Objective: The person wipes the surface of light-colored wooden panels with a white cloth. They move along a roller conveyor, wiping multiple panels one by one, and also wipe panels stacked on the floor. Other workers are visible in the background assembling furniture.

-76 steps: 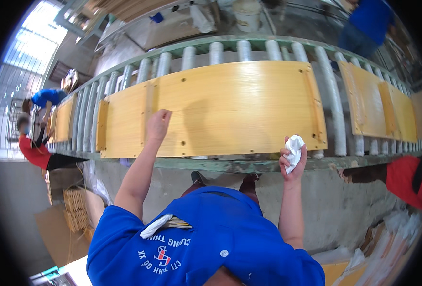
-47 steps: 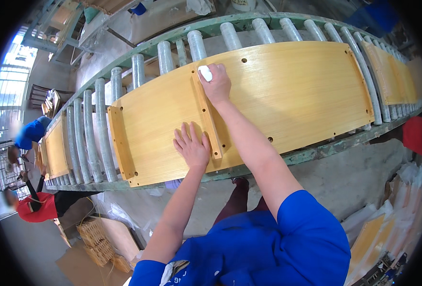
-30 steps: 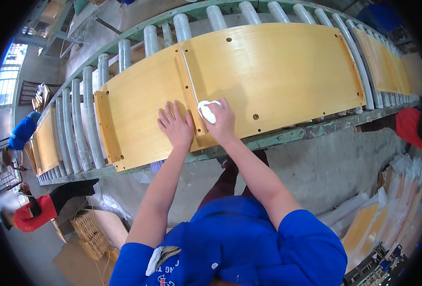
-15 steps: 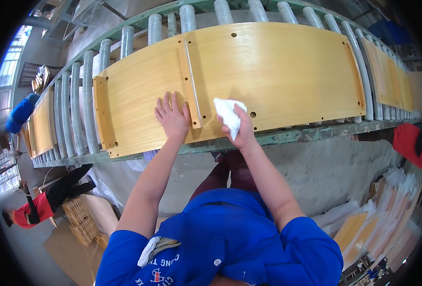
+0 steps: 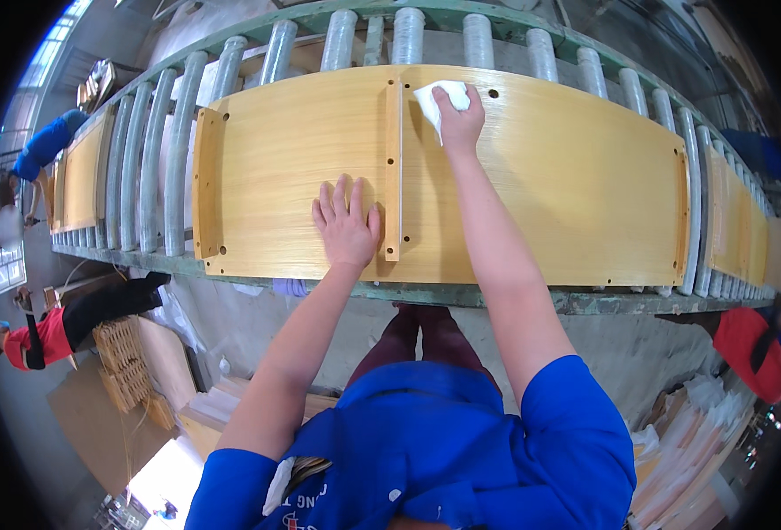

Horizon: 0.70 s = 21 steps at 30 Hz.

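A worker's right hand [image 5: 458,119] pinches a crumpled white cloth [image 5: 434,95] against the long yellow wooden panel [image 5: 531,177] lying crosswise on grey conveyor rollers [image 5: 156,159], at twelve o'clock from the left hand [image 5: 346,225], spread flat beside the panel's upright wooden batten [image 5: 393,168].

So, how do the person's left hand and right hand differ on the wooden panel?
The left hand lies flat and open, fingers spread, on the near part of the wooden panel, just left of the centre batten; the right hand reaches to the far edge, right of that batten. The left hand holds nothing; the right hand presses a white cloth. Both touch the same panel.
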Each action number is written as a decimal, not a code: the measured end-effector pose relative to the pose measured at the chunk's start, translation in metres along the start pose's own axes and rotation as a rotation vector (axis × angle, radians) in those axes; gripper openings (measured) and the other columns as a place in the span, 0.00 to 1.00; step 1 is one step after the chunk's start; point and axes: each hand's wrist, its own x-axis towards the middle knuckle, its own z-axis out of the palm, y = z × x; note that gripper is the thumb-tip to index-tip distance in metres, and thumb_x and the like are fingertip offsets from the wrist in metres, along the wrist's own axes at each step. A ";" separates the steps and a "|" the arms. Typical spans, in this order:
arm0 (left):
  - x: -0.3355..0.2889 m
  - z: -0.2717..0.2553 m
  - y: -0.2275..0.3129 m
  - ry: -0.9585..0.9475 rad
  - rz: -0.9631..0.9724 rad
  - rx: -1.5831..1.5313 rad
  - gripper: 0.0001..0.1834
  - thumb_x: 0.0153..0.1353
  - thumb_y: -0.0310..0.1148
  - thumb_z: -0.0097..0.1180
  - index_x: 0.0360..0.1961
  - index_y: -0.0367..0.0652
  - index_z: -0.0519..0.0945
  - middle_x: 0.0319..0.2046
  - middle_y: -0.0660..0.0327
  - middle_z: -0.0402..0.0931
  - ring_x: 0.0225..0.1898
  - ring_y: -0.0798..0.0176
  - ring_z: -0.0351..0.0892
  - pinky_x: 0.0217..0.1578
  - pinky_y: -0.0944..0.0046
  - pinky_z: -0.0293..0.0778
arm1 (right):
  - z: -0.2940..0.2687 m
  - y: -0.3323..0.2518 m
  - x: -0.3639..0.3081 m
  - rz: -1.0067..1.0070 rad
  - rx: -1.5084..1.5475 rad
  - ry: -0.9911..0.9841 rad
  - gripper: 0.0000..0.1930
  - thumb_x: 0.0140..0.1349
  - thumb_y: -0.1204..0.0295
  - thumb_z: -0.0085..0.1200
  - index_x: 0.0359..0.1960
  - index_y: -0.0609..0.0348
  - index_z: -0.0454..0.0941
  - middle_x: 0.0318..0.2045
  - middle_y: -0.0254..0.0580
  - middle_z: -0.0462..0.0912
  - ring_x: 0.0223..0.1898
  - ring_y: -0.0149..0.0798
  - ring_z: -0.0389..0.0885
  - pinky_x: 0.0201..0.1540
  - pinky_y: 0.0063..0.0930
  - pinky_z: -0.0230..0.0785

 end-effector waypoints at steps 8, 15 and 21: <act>0.000 -0.001 -0.003 -0.033 -0.033 -0.026 0.27 0.60 0.44 0.47 0.61 0.51 0.64 0.62 0.56 0.56 0.66 0.46 0.46 0.65 0.44 0.41 | 0.018 0.010 0.011 -0.148 -0.256 -0.037 0.15 0.50 0.66 0.63 0.34 0.63 0.75 0.31 0.47 0.78 0.34 0.44 0.78 0.40 0.34 0.69; 0.001 -0.002 -0.002 -0.048 -0.026 -0.016 0.27 0.60 0.44 0.47 0.61 0.51 0.64 0.62 0.56 0.56 0.66 0.46 0.45 0.64 0.44 0.41 | 0.016 0.011 0.011 -0.183 -0.290 -0.041 0.14 0.51 0.66 0.62 0.34 0.62 0.75 0.31 0.47 0.77 0.35 0.46 0.77 0.40 0.35 0.68; 0.001 0.000 -0.002 -0.010 -0.023 -0.043 0.28 0.59 0.43 0.49 0.61 0.51 0.65 0.62 0.56 0.56 0.66 0.46 0.46 0.64 0.43 0.42 | 0.012 0.009 0.003 -0.166 -0.262 -0.047 0.14 0.51 0.67 0.63 0.34 0.62 0.75 0.31 0.47 0.77 0.35 0.45 0.77 0.40 0.34 0.68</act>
